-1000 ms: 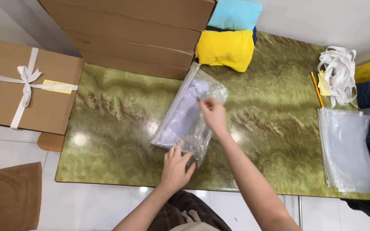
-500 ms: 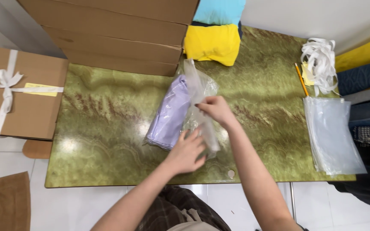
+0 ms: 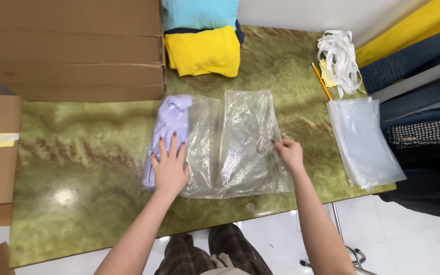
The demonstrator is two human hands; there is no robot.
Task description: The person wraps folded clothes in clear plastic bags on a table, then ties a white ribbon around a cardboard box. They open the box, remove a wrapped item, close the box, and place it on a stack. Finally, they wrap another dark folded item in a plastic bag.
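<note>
Where it lies flat near the front middle of the green marbled desk (image 3: 77, 142), the clear plastic bag (image 3: 240, 145) is the reference for all positions given here. A folded lilac garment (image 3: 168, 127) sits in and at the bag's left end, part of it showing bare beyond the plastic. The left hand (image 3: 169, 168) presses palm-down, fingers spread, on the garment at that left end; its grip is released, nothing being clasped. The right hand (image 3: 289, 154) is at the bag's right edge, its grip pinched on the plastic rim. Behind the bag, touching the desk's far side, lies a folded yellow cloth (image 3: 203, 51), with a folded turquoise cloth (image 3: 199, 12) beyond it. Behind and to the left of the bag stand flat brown cardboard boxes (image 3: 72, 46). To the right of the bag, near but apart, rests a stack of empty clear bags (image 3: 362, 142); behind that stack lie a yellow pencil (image 3: 322, 81) and a bundle of white ribbon (image 3: 339, 58).
</note>
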